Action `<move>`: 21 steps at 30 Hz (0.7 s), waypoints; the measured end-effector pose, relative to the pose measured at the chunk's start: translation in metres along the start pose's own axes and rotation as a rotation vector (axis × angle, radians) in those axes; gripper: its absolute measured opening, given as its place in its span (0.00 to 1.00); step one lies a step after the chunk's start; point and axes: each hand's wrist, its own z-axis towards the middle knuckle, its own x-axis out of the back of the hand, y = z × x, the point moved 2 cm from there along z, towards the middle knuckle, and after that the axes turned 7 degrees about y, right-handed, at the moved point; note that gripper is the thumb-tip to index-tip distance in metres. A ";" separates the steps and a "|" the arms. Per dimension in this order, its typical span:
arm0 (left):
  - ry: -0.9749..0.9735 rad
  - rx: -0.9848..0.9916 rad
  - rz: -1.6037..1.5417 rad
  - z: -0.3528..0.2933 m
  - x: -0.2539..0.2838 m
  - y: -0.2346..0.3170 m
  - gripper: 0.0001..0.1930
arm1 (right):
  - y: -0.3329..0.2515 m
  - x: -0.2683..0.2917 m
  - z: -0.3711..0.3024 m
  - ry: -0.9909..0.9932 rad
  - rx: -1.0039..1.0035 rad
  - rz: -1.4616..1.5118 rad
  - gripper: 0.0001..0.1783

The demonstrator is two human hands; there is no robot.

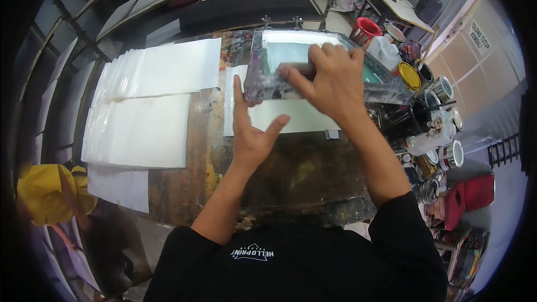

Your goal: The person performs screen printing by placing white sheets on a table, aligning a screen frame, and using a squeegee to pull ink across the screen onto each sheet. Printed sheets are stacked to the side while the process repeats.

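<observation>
A screen printing frame [263, 90] with a pale mesh lies tilted over a stack of light sheets [296, 116] on a stained worktable. My right hand [335, 75] is closed round a dark squeegee [299, 71] on the mesh; its blade is mostly hidden by the hand and the frame. At the frame's near left corner is my left hand [250, 134], its index finger stretched up along the side and its thumb spread away. Some of its fingertips are hidden by the frame. To the left lie two fanned piles of white sheets [145, 128].
Paint cans and tubs crowd the right side, among them a red bucket [366, 29] and a yellow lid [409, 76]. Metal racks [67, 17] stand left and behind. A person in a yellow top [47, 193] is at the lower left. A red chair [470, 198] stands right.
</observation>
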 end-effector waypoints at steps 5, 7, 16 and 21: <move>-0.357 -0.092 1.009 -0.053 -0.007 -0.056 0.57 | 0.012 0.001 0.059 0.020 -0.026 0.032 0.40; -0.419 -0.009 1.152 -0.077 -0.006 -0.071 0.56 | 0.015 0.002 0.076 -0.020 -0.046 0.048 0.39; -0.168 -0.010 0.644 -0.016 -0.007 -0.056 0.47 | 0.030 -0.004 0.113 -0.078 -0.133 0.105 0.43; 0.024 0.007 0.684 -0.037 0.066 -0.065 0.42 | 0.028 -0.010 0.094 0.029 -0.044 0.117 0.44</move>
